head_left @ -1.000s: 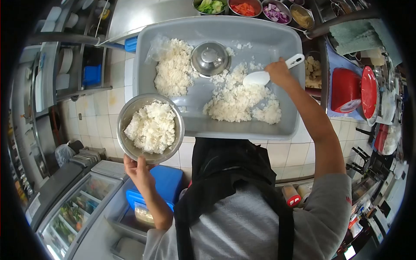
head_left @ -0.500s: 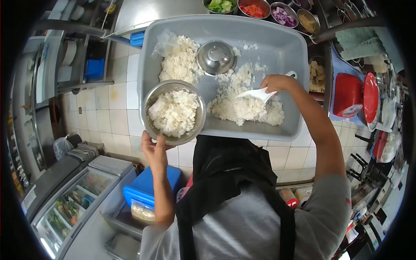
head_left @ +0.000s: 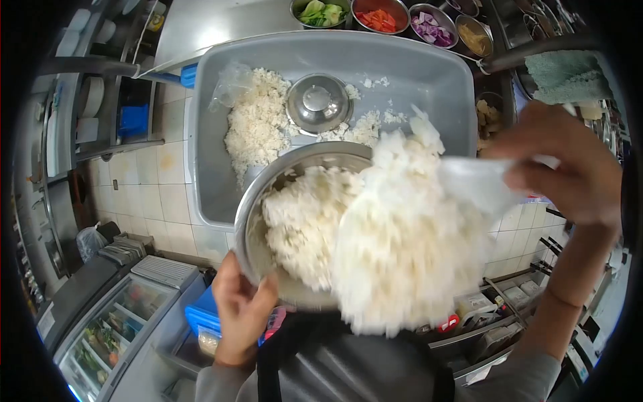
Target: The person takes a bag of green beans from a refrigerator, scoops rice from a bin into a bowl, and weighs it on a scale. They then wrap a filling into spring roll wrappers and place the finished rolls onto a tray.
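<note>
My left hand grips the near-left rim of a metal bowl, which is tilted and partly filled with cooked rice. Blurred by motion, my right hand is wrapped round the handle of a white rice paddle. A large heap of rice is on the paddle, close to the camera and over the bowl's right side. Behind them lies a grey plastic tub with more loose rice and an upturned metal bowl. The heap hides the bowl's right rim and the tub's near right part.
Along the far edge stand metal bowls of cut green vegetable, red pieces, purple onion and something brownish. A clear plastic bag lies in the tub's far left. A glass-topped chest stands at lower left.
My right hand has lifted the paddle with a big heap of rice out of the tub, up and toward the bowl. The left hand has raised the bowl nearer the camera and tilted it.
</note>
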Demonstrator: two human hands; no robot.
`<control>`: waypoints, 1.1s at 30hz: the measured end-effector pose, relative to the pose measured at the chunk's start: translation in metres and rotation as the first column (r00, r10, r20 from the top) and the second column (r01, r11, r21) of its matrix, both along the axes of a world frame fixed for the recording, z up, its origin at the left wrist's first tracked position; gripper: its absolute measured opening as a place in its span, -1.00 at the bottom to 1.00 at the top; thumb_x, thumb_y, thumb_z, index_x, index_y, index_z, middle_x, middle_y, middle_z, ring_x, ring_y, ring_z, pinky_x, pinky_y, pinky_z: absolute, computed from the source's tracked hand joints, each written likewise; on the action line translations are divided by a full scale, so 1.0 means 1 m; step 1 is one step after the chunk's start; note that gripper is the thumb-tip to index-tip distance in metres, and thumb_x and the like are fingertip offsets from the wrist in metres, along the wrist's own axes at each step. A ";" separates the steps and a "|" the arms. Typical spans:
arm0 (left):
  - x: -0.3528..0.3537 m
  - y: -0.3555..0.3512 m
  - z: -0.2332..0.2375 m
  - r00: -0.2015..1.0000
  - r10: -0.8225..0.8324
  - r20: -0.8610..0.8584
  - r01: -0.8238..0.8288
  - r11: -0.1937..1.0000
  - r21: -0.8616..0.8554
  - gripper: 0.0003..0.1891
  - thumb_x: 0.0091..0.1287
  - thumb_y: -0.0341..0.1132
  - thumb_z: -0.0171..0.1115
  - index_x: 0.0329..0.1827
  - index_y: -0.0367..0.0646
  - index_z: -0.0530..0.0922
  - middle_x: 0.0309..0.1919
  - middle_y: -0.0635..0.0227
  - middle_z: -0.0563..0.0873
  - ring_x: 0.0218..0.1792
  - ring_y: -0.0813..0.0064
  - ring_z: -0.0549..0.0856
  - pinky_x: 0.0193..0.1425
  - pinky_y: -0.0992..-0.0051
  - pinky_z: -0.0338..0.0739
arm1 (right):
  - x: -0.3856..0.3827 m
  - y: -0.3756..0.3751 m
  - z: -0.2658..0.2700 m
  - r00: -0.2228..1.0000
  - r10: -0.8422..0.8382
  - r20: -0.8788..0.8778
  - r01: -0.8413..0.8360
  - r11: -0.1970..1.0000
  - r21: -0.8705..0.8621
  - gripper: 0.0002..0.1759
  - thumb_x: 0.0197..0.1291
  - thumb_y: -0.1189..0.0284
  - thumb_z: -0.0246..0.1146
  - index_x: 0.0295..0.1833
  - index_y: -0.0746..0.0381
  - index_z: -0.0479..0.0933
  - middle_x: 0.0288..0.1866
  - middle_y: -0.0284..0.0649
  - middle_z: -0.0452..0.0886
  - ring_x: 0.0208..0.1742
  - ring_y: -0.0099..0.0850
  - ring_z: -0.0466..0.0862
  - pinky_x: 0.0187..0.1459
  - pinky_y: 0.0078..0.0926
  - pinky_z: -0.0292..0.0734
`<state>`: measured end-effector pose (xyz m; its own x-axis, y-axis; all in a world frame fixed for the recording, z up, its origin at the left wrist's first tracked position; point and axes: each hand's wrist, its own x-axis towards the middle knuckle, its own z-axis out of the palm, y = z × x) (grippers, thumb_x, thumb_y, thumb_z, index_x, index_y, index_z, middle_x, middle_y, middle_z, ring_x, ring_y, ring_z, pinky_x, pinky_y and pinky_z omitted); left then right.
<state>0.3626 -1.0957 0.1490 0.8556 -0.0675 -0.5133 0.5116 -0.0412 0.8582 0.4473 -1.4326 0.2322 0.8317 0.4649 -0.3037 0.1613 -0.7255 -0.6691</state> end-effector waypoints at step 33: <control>0.021 -0.012 0.020 0.998 -0.018 0.056 0.028 0.982 -0.188 -0.59 0.15 -0.52 0.05 0.10 -0.42 0.32 -0.16 0.20 0.57 -0.25 0.49 0.61 -0.21 0.52 0.56 | -0.011 0.038 0.037 0.879 0.100 0.467 0.012 0.973 -0.230 -0.76 -0.10 0.61 0.16 -0.23 0.27 0.57 -0.41 -0.21 0.61 -0.39 -0.33 0.58 -0.08 -0.36 0.37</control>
<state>0.3832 -1.1082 0.1695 0.8789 -0.1785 -0.4424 0.4649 0.1124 0.8782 0.4368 -1.3944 0.2693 0.8812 0.4722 0.0220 0.4524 -0.8289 -0.3290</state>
